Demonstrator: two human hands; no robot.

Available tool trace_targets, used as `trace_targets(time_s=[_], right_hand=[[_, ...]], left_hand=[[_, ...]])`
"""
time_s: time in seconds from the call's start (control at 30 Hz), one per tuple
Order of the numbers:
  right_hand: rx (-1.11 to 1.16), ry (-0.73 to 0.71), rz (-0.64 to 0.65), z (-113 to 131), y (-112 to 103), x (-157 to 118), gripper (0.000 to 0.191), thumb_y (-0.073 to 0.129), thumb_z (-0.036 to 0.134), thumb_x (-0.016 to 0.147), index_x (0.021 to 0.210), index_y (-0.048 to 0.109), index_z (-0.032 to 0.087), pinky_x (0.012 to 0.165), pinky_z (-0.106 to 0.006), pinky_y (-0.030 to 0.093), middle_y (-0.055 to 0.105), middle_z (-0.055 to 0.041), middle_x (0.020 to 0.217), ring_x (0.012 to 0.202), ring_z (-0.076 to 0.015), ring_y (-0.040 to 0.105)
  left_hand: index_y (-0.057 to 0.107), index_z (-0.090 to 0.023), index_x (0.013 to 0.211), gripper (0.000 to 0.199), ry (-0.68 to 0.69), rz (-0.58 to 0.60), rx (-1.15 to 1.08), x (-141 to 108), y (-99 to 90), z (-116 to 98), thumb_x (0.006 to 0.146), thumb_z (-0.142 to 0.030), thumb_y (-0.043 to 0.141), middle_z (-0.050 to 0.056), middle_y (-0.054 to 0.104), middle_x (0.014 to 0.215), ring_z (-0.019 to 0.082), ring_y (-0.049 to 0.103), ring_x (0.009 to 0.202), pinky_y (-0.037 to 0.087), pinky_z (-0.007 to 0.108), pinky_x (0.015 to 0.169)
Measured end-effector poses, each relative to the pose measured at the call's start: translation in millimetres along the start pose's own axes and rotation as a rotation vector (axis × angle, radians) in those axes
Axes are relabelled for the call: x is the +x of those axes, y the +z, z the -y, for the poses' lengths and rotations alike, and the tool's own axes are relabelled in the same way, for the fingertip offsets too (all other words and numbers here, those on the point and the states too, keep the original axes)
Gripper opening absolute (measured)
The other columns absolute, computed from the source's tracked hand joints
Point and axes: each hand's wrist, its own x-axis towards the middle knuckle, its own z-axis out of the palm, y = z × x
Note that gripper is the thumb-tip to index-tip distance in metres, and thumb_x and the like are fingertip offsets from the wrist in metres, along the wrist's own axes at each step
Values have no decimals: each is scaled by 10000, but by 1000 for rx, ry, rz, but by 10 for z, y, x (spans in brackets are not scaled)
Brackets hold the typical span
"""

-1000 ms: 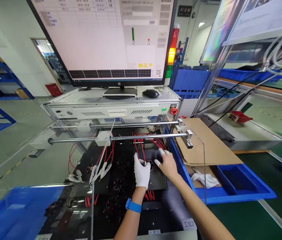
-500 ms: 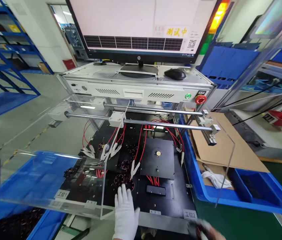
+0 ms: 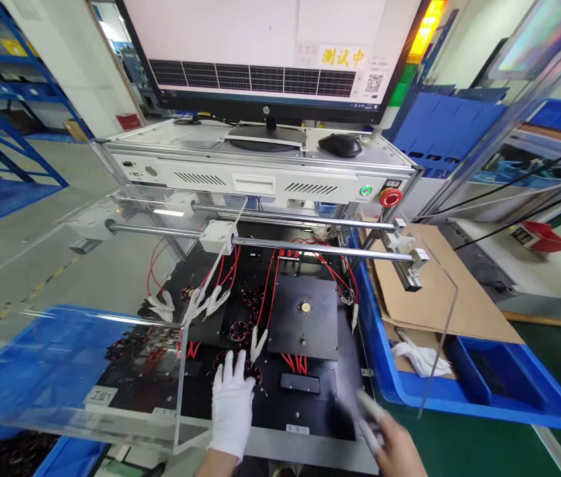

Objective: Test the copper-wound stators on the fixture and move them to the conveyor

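Observation:
My left hand [image 3: 232, 407], in a white glove, reaches over the front of the black test plate [image 3: 330, 414]. Its fingers are stretched out, their tips at a wound motor stator [image 3: 255, 376] that they partly cover. Another ring-shaped stator [image 3: 239, 330] with dark and copper-red windings lies just beyond. Beside the fingertips is a white clip [image 3: 259, 343] on red wires. My right hand [image 3: 392, 437], blurred, is over the plate's front right corner. White covers its fingertips, the fingers look apart, and I see nothing between them.
A raised black block [image 3: 304, 315] stands right of the stators. A clear acrylic cover [image 3: 181, 391] and steel rails [image 3: 310, 246] span the station. Blue bins with cardboard [image 3: 449, 285] flank the right; another blue bin [image 3: 56, 358] is left. A monitor [image 3: 265, 53] stands behind.
The view has shifted slightly. My right hand has come from the lower edge up to the plate's front right corner; a dark blurred shape by it no longer shows. My left hand stays at the stators.

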Motion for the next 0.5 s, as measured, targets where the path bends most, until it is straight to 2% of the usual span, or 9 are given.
trace_targets(time_s=[0.07, 0.13, 0.2, 0.27, 0.33, 0.37, 0.43, 0.5], right_hand=[[198, -77, -248, 326, 21, 696, 523, 400, 362, 783, 1281, 444, 209, 894, -369, 464, 607, -94, 1125, 1036, -234, 573], [234, -75, -504, 598, 0, 1414, 646, 431, 304, 756, 1361, 297, 119, 945, -398, 410, 521, -138, 1239, 1111, -251, 516], [186, -52, -579, 744, -29, 2021, 833, 539, 267, 675, 1387, 172, 41, 987, -402, 357, 394, -195, 1337, 1208, -289, 411], [155, 31, -529, 762, -39, 2437, 974, 609, 238, 613, 1390, 71, 1, 968, -392, 368, 394, -232, 1320, 1202, -311, 409], [138, 137, -447, 701, -34, 2648, 988, 612, 220, 609, 1389, 47, -1, 903, -385, 413, 489, -234, 1221, 1115, -313, 491], [122, 178, -415, 661, -33, 2686, 937, 593, 214, 623, 1388, 91, 12, 872, -382, 428, 528, -221, 1168, 1066, -308, 526], [91, 205, -381, 594, -50, 2659, 743, 536, 204, 654, 1340, 287, 63, 825, -366, 443, 584, -174, 1072, 977, -284, 571], [92, 163, -361, 569, -99, 2534, 528, 481, 191, 668, 1192, 485, 126, 794, -338, 449, 623, -110, 973, 894, -246, 596]], left_hand=[[678, -219, 664, 137, 5, -45, -52, 2, -99, -26, 620, -99, 627, 48, 500, 1286, 365, 301, 1265, 289, 498, 1005], [673, -248, 665, 125, 23, -125, -106, 7, -273, -123, 625, -132, 650, 13, 541, 1242, 359, 325, 1247, 318, 511, 972], [671, -273, 677, 63, 70, -222, -160, 90, -485, -310, 653, -215, 669, -17, 541, 1239, 361, 327, 1240, 337, 531, 936], [670, -275, 679, 37, 144, -316, -225, 295, -662, -567, 675, -311, 674, -31, 521, 1261, 370, 305, 1249, 335, 548, 927], [668, -256, 668, 93, 208, -407, -321, 582, -744, -833, 674, -347, 680, -22, 537, 1241, 379, 293, 1255, 303, 572, 957], [664, -245, 661, 99, 225, -444, -382, 723, -746, -943, 672, -341, 685, -12, 561, 1210, 378, 298, 1255, 273, 585, 982], [643, -223, 640, 105, 214, -484, -536, 922, -694, -1070, 674, -314, 684, 7, 601, 1145, 362, 324, 1247, 218, 597, 1022], [627, -206, 665, 120, 109, -463, -754, 939, -609, -1043, 702, -316, 656, 29, 593, 1157, 328, 379, 1220, 248, 565, 1029]])
